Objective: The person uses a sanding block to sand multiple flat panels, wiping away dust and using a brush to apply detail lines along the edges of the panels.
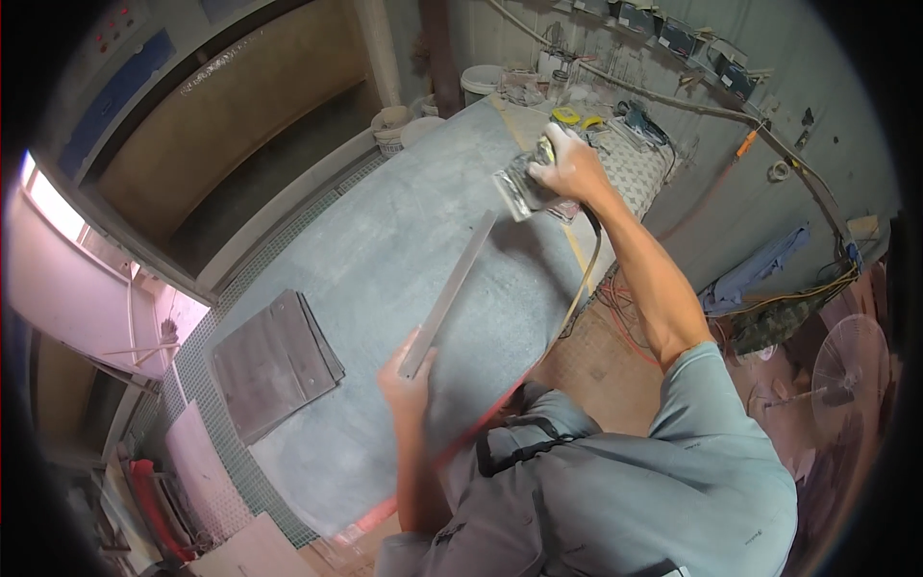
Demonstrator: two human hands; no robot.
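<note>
My right hand grips a dusty handheld sander above the far right part of the table; its flat square pad is tilted up off the surface. A dark hose or cord trails from the sander toward the table's right edge. My left hand is closed around the near end of a long, narrow grey strip, which slants away to the right over the table. The strip's far tip is close to the sander but apart from it. To the left lies a stack of thin dark grey panels.
The large table has a dusty blue-grey top. Tools, including a yellow-handled one, lie at its far right corner. Buckets stand beyond the far edge. Hoses run along the right side, and a fan stands farther right.
</note>
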